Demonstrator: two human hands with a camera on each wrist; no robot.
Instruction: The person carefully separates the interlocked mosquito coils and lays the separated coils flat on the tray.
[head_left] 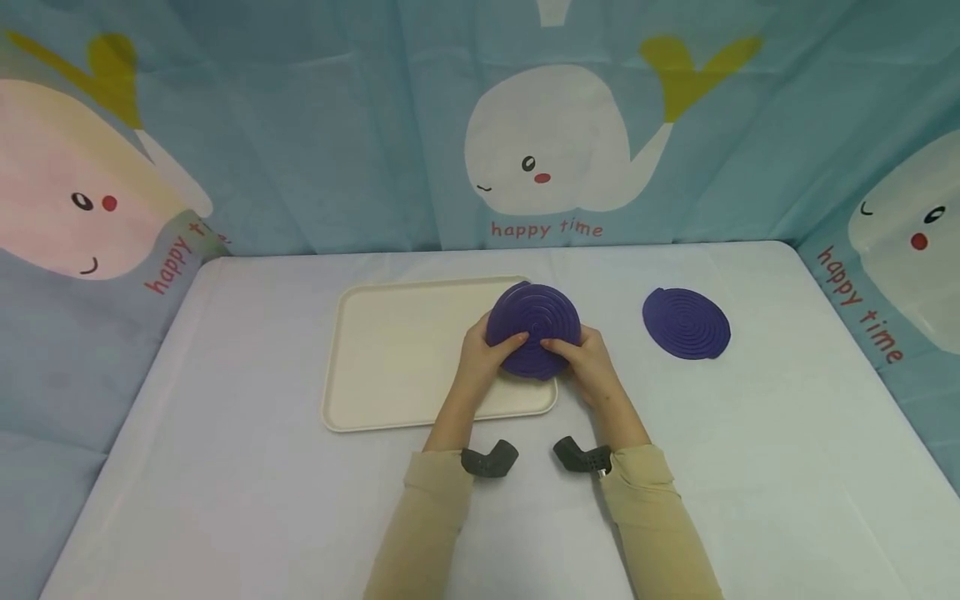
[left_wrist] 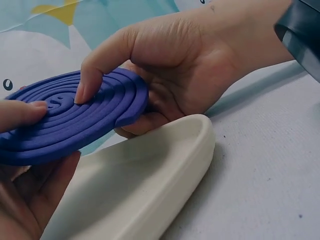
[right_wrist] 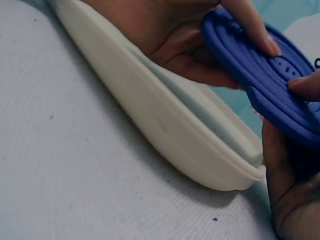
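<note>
A round purple coaster (head_left: 534, 310) with spiral ridges is held over the right end of a cream tray (head_left: 397, 354). My left hand (head_left: 477, 357) grips its left side, thumb lying on top near the centre and fingers underneath. On the opposite side my right hand (head_left: 591, 360) pinches it the same way. In the left wrist view the coaster (left_wrist: 75, 125) is tilted above the tray's rim (left_wrist: 192, 145). The right wrist view shows small holes at the middle of the coaster (right_wrist: 235, 45), with both thumbs beside them.
A second purple spiral coaster (head_left: 686, 323) lies flat on the white-covered table (head_left: 780, 450), right of the hands. Behind the table hangs a blue curtain (head_left: 337, 150) printed with whales. Each wrist carries a dark camera mount.
</note>
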